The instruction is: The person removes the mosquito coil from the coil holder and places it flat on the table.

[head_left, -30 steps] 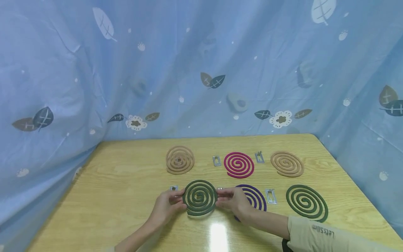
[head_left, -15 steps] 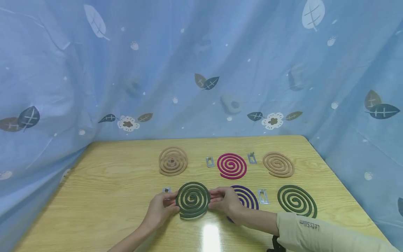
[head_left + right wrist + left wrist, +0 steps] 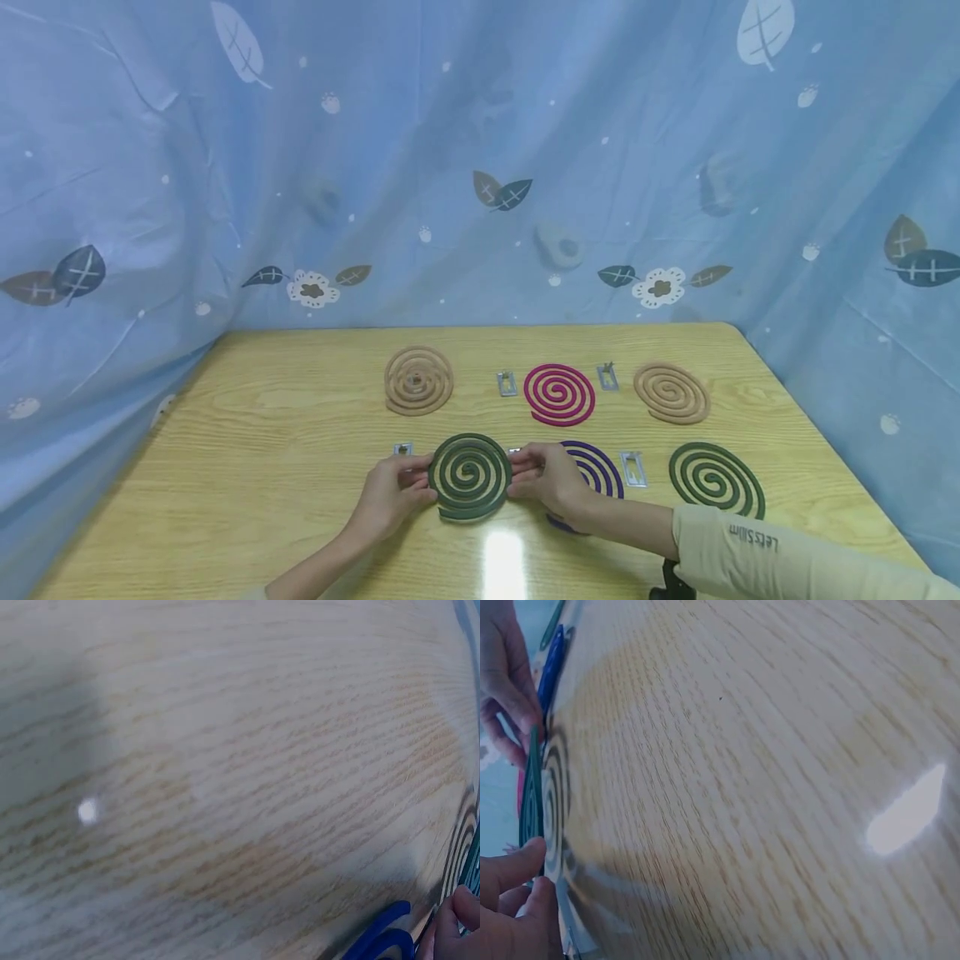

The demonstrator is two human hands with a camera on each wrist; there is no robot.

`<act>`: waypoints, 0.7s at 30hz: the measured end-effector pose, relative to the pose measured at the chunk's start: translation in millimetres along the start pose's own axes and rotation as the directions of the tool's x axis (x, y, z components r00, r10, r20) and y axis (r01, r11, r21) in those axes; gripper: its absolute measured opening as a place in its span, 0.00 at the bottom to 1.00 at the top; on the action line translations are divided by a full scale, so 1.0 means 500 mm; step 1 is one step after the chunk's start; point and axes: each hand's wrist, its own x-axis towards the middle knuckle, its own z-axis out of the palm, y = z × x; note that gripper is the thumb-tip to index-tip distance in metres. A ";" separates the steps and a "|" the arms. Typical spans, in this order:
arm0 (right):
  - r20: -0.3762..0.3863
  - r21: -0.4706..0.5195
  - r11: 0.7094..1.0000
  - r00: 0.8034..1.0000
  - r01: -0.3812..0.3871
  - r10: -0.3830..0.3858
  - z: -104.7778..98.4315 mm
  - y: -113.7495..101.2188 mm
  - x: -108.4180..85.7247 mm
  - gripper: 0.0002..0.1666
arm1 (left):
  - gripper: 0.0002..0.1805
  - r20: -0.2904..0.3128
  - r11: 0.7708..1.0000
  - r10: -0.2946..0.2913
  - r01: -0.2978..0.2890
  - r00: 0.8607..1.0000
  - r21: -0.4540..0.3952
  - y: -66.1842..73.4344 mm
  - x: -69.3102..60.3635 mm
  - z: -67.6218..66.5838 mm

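Between my two hands, a green mosquito coil (image 3: 468,471) is held up by its opposite edges, tilted to face the head camera. My left hand (image 3: 390,498) pinches its left rim with thumb and fingers. The right hand (image 3: 557,481) pinches the right rim and partly covers a purple mosquito coil (image 3: 604,462) lying on the table. In the left wrist view the green coil (image 3: 531,796) appears edge-on above the tabletop, with its reflection beside it. Close to the left fingers lies a small metal coil stand (image 3: 402,449). Another stand (image 3: 515,451) is mostly hidden behind the right fingers.
Along the back lie a tan coil (image 3: 418,408) with a stand's tip at its centre, a magenta coil (image 3: 559,395) and another tan coil (image 3: 671,392). Metal stands (image 3: 507,383) sit between them. At right are another stand (image 3: 633,481) and a second green coil (image 3: 716,481), partly behind the right sleeve.
The head view has swayed slightly sideways. Both hands keep hold of the green coil in about the same place over the table.
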 end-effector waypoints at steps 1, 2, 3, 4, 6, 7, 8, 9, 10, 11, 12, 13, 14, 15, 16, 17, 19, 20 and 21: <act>-0.003 -0.013 1.000 1.000 0.004 -0.004 0.001 0.000 0.001 0.24 | 0.24 0.001 1.000 -0.002 0.002 1.000 -0.002 0.000 0.000 0.000; -0.003 -0.027 1.000 1.000 0.009 -0.009 0.001 0.000 0.002 0.24 | 0.24 0.002 1.000 -0.003 0.003 1.000 -0.005 -0.001 0.001 0.000; -0.006 -0.038 0.999 1.000 0.011 -0.011 0.001 -0.001 0.003 0.24 | 0.24 0.002 1.000 -0.002 0.002 1.000 -0.004 -0.001 0.001 0.000; -0.007 -0.045 0.999 1.000 0.012 -0.013 0.001 -0.001 0.003 0.23 | 0.24 0.002 1.000 -0.001 0.001 1.000 -0.002 -0.002 0.002 0.000; -0.007 -0.056 0.998 1.000 0.019 -0.019 0.001 -0.002 0.005 0.23 | 0.24 0.003 1.000 0.005 -0.005 1.000 0.001 -0.004 0.003 0.000; -0.007 -0.063 0.998 1.000 0.023 -0.024 0.001 -0.002 0.005 0.22 | 0.24 0.004 1.000 0.008 -0.008 1.000 0.003 -0.004 0.004 -0.001; -0.005 -0.066 0.997 1.000 0.030 -0.031 0.001 -0.002 0.006 0.22 | 0.24 0.005 1.000 0.012 -0.012 1.000 0.007 -0.005 0.005 -0.001; -0.007 -0.067 0.997 0.999 0.033 -0.034 0.001 -0.003 0.006 0.21 | 0.24 0.007 1.000 0.013 -0.013 1.000 0.008 -0.006 0.006 -0.002; -0.005 -0.066 0.997 0.999 0.039 -0.039 0.000 -0.003 0.006 0.21 | 0.24 0.011 1.000 0.012 -0.012 1.000 0.009 -0.007 0.007 -0.002; -0.002 -0.065 0.997 0.999 0.044 -0.045 0.000 -0.003 0.007 0.20 | 0.24 0.015 1.000 0.012 -0.012 1.000 0.013 -0.007 0.007 -0.003; 0.000 -0.065 0.997 0.999 0.049 -0.049 0.000 -0.003 0.008 0.20 | 0.25 0.018 1.000 0.011 -0.011 1.000 0.018 -0.007 0.008 -0.003; 0.003 -0.063 0.997 0.999 0.053 -0.052 0.000 -0.003 0.008 0.20 | 0.25 0.023 1.000 0.008 -0.008 1.000 0.022 -0.007 0.008 -0.004; 0.007 -0.063 0.996 0.998 0.057 -0.057 0.000 -0.002 0.009 0.19 | 0.25 0.028 1.000 0.007 -0.008 1.000 0.026 -0.007 0.008 -0.004; 0.007 -0.066 0.996 0.998 0.055 -0.055 0.001 -0.002 0.009 0.19 | 0.24 0.034 1.000 0.006 -0.007 0.999 0.028 -0.007 0.008 -0.005; 0.008 -0.071 0.996 0.998 0.058 -0.058 0.001 -0.001 0.010 0.19 | 0.24 0.041 0.999 0.006 -0.007 0.999 0.031 -0.007 0.008 -0.006; 0.005 -0.083 0.995 0.998 0.058 -0.058 0.002 0.000 0.010 0.18 | 0.24 0.048 0.999 0.005 -0.007 0.999 0.032 -0.007 0.008 -0.007; -0.001 -0.108 0.992 0.998 0.061 -0.061 0.003 0.002 0.011 0.18 | 0.25 0.062 1.000 0.004 -0.005 0.998 0.024 -0.007 0.008 -0.009; -0.005 -0.117 0.991 0.998 0.064 -0.065 0.004 0.003 0.011 0.18 | 0.25 0.068 1.000 0.004 -0.006 0.998 0.023 -0.007 0.009 -0.010; -0.007 -0.119 0.991 0.998 0.067 -0.068 0.004 0.004 0.010 0.18 | 0.25 0.074 1.000 0.005 -0.007 0.997 0.023 -0.008 0.009 -0.011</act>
